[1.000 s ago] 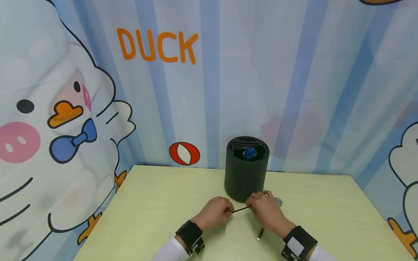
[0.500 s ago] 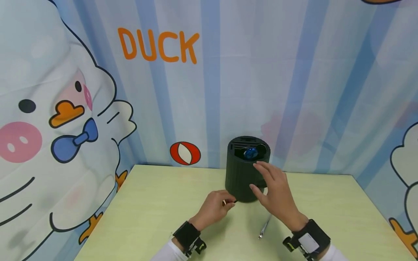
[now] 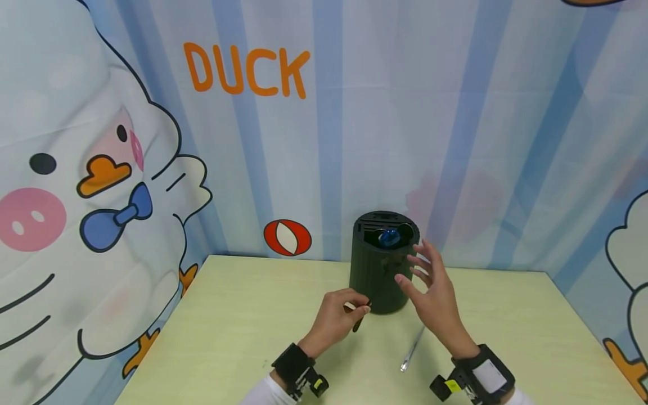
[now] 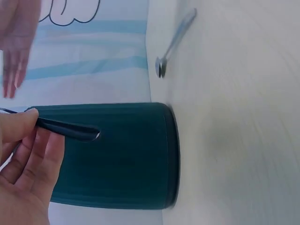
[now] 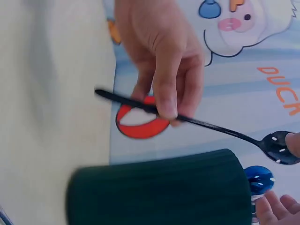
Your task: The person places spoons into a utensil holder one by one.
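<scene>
My left hand (image 3: 335, 319) pinches a black spoon (image 5: 220, 128) by its handle, in front of a dark green ribbed utensil holder (image 3: 378, 281). The handle end points down toward the table; the bowl is up, as the right wrist view shows. Beside the holder my right hand (image 3: 439, 306) is raised with fingers spread and curved, gripping nothing. Its thumb (image 5: 294, 144) overlaps the spoon's bowl in the right wrist view. A shiny blue spoon bowl (image 3: 389, 238) shows in the holder's top opening.
A silver spoon (image 4: 176, 41) lies on the pale yellow table (image 3: 243, 320), right of the holder. Behind the table hangs a blue striped curtain (image 3: 364, 112) with duck drawings. The holder stands near the middle of the table.
Both hands were at the black spoon, low before the holder. The right hand has let go, risen and spread its fingers. The left has tilted the spoon more upright.
</scene>
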